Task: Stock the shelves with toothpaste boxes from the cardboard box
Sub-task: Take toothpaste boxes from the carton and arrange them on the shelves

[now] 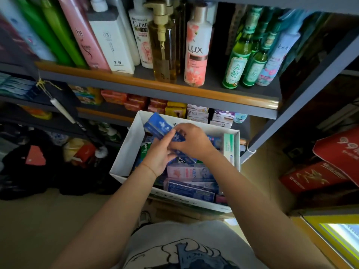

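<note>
Shop aisle here, dim light, grey shelves with a wooden front lip running across the view, and a beige floor below. Top shelf carries tall bottles: a pink Lux bottle, a gold pump bottle, green glass bottles. The shelf beneath holds small soap packs. In front of it sits the white cardboard box, open, crowded with toothpaste boxes lying mostly flat. Above the carton, both hands meet on blue toothpaste boxes: the left hand has its fingers curled round them from below, the right hand grips them from above. Their long axis runs diagonally, the far ends pointing up-left toward the shelving, the near ends down-right, hidden under the fingers. Red gift cartons lie at the right.
</note>
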